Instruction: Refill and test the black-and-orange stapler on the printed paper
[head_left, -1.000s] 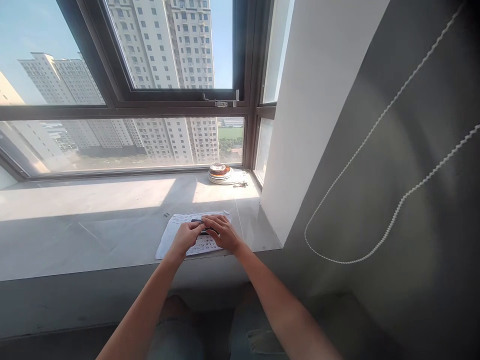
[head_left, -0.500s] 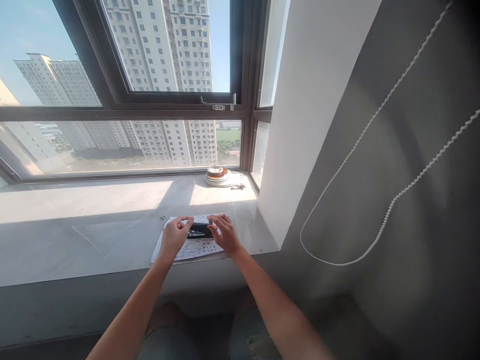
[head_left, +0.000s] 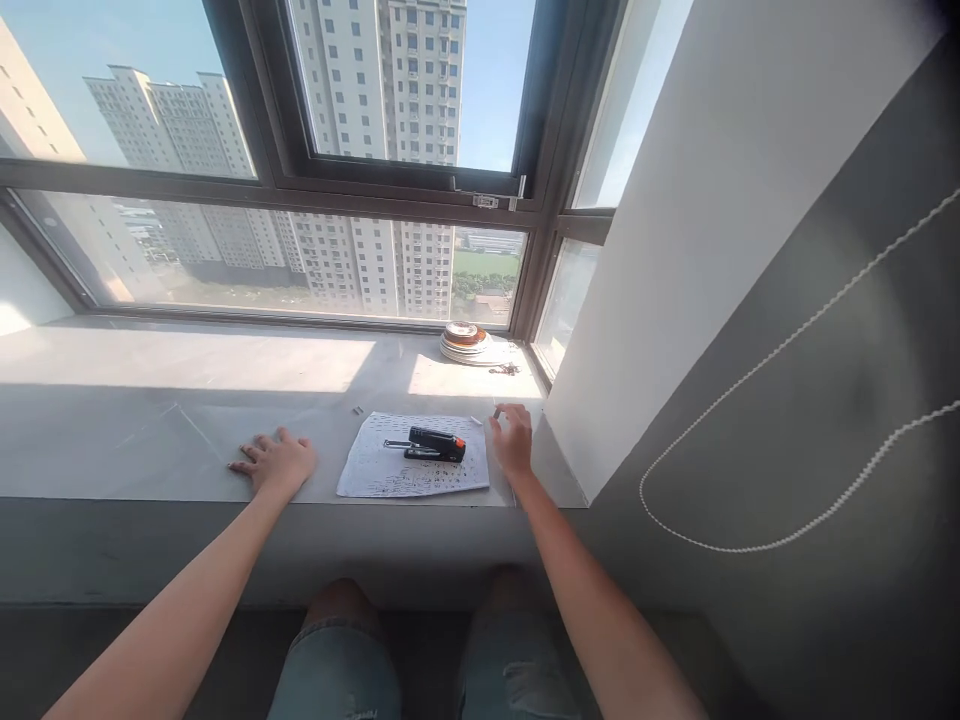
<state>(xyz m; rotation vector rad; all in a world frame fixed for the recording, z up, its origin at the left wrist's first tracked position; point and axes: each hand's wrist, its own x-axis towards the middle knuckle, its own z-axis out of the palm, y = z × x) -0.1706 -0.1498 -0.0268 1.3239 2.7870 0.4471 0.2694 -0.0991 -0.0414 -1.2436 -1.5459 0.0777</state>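
A black stapler with an orange end (head_left: 433,444) lies on a printed sheet of paper (head_left: 390,475) on the grey window sill (head_left: 150,430). Neither hand touches the stapler. My left hand (head_left: 274,462) lies flat on the sill left of the paper, fingers spread, holding nothing. My right hand (head_left: 513,437) rests just past the paper's right edge, fingers bent and pinched at a small white bit (head_left: 496,412); what it is I cannot make out.
A stack of flat round discs (head_left: 465,343) sits at the back right of the sill by the window frame. Small loose bits (head_left: 358,409) lie behind the paper. A white wall stands right, with a bead cord (head_left: 750,440) hanging.
Both hands have let go of the stapler and moved apart: the left out to the bare sill, the right to the paper's right edge. The stapler now lies uncovered.
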